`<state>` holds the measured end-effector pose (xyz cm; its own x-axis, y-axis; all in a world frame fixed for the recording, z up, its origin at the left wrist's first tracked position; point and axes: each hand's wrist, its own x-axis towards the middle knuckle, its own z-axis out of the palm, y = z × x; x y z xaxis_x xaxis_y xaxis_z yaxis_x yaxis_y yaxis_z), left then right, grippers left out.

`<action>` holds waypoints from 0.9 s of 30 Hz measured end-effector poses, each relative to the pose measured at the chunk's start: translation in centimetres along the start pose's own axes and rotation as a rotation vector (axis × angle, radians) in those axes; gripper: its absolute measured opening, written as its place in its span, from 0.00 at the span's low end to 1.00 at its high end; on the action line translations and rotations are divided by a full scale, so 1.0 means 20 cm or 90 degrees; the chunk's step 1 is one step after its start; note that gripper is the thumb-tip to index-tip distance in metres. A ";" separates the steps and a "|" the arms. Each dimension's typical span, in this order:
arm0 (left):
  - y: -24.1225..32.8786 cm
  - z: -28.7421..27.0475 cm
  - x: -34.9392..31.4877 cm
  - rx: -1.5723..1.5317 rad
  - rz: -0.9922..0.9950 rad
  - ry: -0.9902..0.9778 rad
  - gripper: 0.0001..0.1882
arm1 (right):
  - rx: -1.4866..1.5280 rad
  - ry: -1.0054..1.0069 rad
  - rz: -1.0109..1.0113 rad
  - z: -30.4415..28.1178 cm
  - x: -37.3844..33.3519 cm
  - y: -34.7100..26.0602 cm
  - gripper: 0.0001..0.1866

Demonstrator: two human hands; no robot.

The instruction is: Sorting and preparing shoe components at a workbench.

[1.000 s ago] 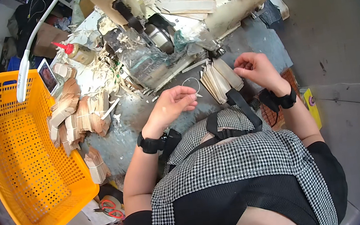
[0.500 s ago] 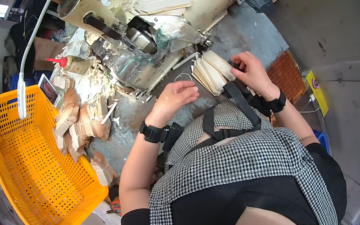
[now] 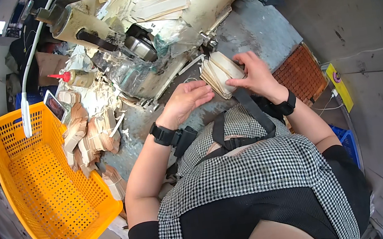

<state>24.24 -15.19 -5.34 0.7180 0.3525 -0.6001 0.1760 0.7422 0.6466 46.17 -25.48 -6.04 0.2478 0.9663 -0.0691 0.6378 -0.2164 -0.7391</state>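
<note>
The stack of thin tan pieces sits fanned on the grey worktop, directly ahead of the person's chest and between both hands. The right hand is closed on the stack's right side, fingers wrapped over its upper edge and thumb underneath. The left hand rests just left of the stack, fingers curled and loosely closed, fingertips touching its near edge; whether it pinches anything cannot be told. Compared with 1 second ago, both hands have drawn together onto the stack: the right hand was then raised clear of it, and a thin loop showing near the left fingers is no longer distinguishable. In my judgement, handling has passed from the loop to squaring or gathering the stack. Beyond the grip, a worn machine stands behind the stack. Further left lie more bundles of tan pieces, and beyond them an orange mesh basket. A brown ribbed mat lies right of the right hand.
</note>
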 end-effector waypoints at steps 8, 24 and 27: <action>0.00 0.01 0.02 0.020 -0.001 -0.001 0.23 | -0.057 -0.032 -0.040 0.02 0.01 0.01 0.30; 0.01 0.05 0.07 0.056 0.016 0.049 0.20 | -0.043 -0.062 0.039 0.01 0.03 0.02 0.23; 0.01 0.07 0.11 0.081 0.020 0.084 0.21 | -0.028 -0.080 0.069 0.02 0.03 0.01 0.24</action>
<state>26.75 -15.09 -5.89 0.6314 0.4530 -0.6294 0.2444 0.6541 0.7159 46.24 -24.81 -6.46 0.2256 0.9463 -0.2317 0.6444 -0.3233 -0.6930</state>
